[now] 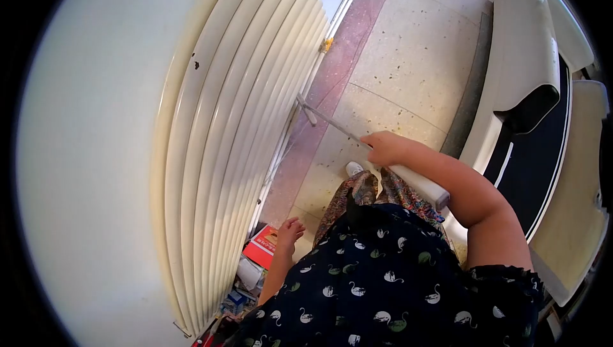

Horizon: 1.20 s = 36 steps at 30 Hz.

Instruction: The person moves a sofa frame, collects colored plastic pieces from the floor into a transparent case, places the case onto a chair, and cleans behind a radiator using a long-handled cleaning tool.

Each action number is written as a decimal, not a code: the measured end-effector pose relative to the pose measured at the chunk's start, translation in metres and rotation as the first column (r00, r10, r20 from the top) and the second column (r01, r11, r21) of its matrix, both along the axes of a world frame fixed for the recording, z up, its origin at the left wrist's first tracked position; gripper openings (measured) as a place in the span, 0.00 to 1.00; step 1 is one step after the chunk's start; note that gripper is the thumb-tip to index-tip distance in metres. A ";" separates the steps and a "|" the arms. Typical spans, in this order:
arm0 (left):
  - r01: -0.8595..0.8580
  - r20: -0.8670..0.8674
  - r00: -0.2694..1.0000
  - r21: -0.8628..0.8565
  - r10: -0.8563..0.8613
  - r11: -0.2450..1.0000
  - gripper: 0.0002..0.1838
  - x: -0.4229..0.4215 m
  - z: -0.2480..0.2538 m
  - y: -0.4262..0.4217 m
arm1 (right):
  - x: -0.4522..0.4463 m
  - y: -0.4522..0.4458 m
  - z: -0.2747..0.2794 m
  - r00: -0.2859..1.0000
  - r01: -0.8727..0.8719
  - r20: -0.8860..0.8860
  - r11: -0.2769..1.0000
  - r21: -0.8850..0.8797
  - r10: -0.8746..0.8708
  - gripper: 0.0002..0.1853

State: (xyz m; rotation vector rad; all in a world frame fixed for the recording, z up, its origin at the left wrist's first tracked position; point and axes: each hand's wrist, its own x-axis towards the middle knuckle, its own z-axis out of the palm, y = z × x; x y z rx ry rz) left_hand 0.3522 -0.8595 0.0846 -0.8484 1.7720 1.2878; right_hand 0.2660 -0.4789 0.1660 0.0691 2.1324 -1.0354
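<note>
My right hand (382,148) is closed around a thin grey pole (341,128). The far end of the pole reaches the foot of the cream ribbed radiator (255,91), where a short crosspiece shows; whether it touches the radiator, I cannot tell. Behind my right hand, a thick white bar (418,184) lies under my forearm; whether it belongs to the pole, I cannot make out. My left hand (290,232) hangs low near the radiator with its fingers loosely apart, holding nothing. Close beside it is a red printed box or booklet (260,248).
Dark specks are scattered over the pale tiled floor (408,47), which has a pinkish border strip (345,53) along the radiator. Assorted small items (239,296) crowd the lower left. A white and black sofa-like seat (523,47) stands on the right. My white shoe (354,168) is below.
</note>
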 end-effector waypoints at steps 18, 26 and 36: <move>-0.027 0.022 0.999 -0.014 0.028 1.000 0.17 0.010 -0.007 0.001 | 0.026 -0.020 -0.054 0.980 0.194 0.040 0.981 0.013 -0.194 0.26; -0.042 -0.025 0.999 0.005 0.042 0.999 0.17 0.006 -0.013 -0.002 | 0.055 -0.070 -0.039 0.963 -0.268 -0.045 0.962 -0.055 0.266 0.21; -0.160 -0.013 0.987 0.002 0.160 0.987 0.17 0.021 -0.010 -0.004 | 0.039 -0.049 -0.039 0.990 0.089 0.115 0.989 -0.117 -0.076 0.26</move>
